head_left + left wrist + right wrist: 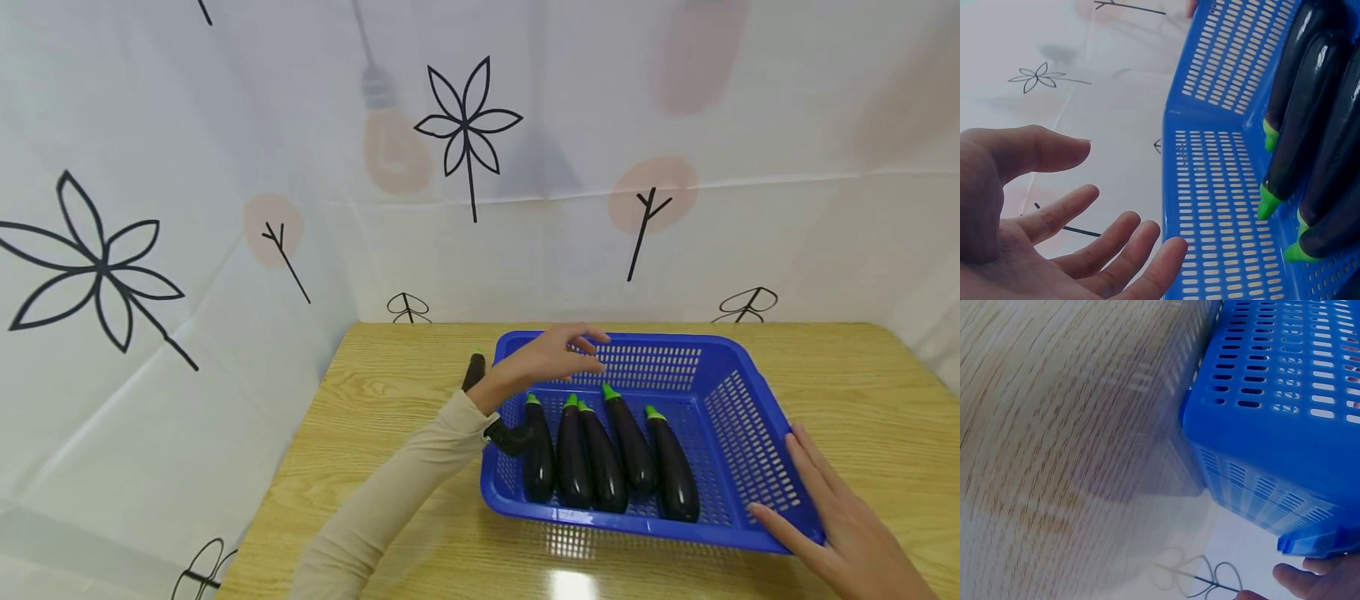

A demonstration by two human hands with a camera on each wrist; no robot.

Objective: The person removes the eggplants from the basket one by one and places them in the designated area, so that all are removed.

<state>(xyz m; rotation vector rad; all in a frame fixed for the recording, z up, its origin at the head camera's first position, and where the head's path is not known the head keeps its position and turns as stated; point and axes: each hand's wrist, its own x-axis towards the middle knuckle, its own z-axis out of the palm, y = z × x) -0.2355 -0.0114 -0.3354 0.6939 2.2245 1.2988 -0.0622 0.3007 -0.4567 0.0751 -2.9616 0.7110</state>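
Several dark eggplants (635, 446) with green stems lie side by side in a blue plastic basket (712, 408), mostly in its left and middle part. My left hand (551, 354) hovers over the basket's far left part, its fingers loosely spread and holding nothing; the left wrist view shows the same bare palm. At the basket's near right corner, my right hand (843, 521) holds the rim, thumb over the front side and fingers along the right side. Another eggplant (474, 371) is outside the basket to the left, partly hidden by my left forearm.
The basket stands on a wood-grain table (375, 383). Behind and to the left hangs a pale cloth (300, 125) with plant drawings. A black strap (495, 429) on my left wrist covers part of the leftmost eggplant in the basket.
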